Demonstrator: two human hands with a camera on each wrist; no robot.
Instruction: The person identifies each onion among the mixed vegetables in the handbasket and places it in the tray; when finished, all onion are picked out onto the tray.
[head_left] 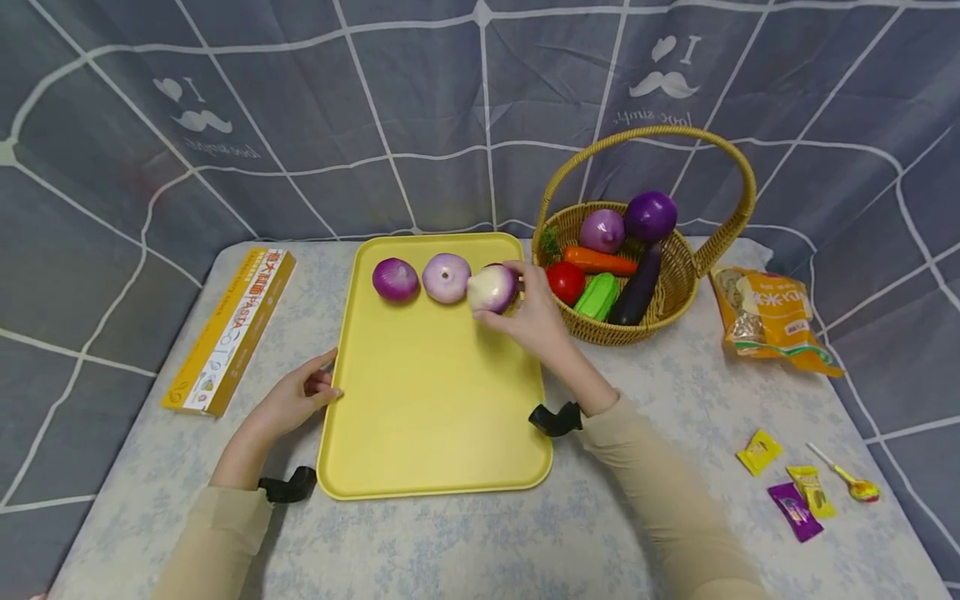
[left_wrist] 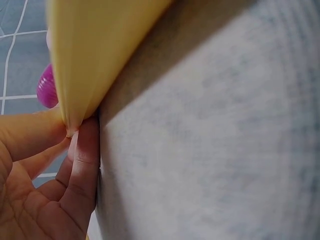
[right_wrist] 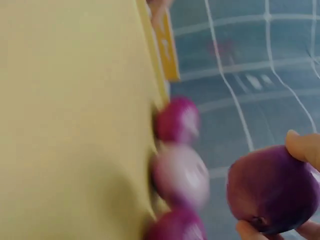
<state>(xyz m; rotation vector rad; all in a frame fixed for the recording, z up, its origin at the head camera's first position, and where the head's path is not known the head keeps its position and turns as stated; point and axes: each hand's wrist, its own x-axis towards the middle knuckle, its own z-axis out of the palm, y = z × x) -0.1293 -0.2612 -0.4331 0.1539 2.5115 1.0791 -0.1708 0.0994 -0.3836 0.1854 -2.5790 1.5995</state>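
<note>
My right hand [head_left: 538,317] holds a purple-and-white onion [head_left: 491,289] over the far right part of a yellow tray [head_left: 435,400]. In the right wrist view, fingers grip this onion [right_wrist: 270,192] from its sides, apart from the others. A purple onion [head_left: 395,280] and a paler onion [head_left: 446,277] lie along the tray's far edge. Another purple onion [right_wrist: 177,227] beside them is mostly hidden behind the held one in the head view. At the tray's left edge, my left hand [head_left: 296,398] pinches the rim between thumb and fingers, as the left wrist view shows.
Behind the right hand stands a wicker basket [head_left: 622,335] of vegetables with a tall handle. A pasta box [head_left: 232,329] lies left of the tray. To the right are an orange snack bag [head_left: 772,321], a lollipop [head_left: 862,490] and several wrapped candies [head_left: 797,510].
</note>
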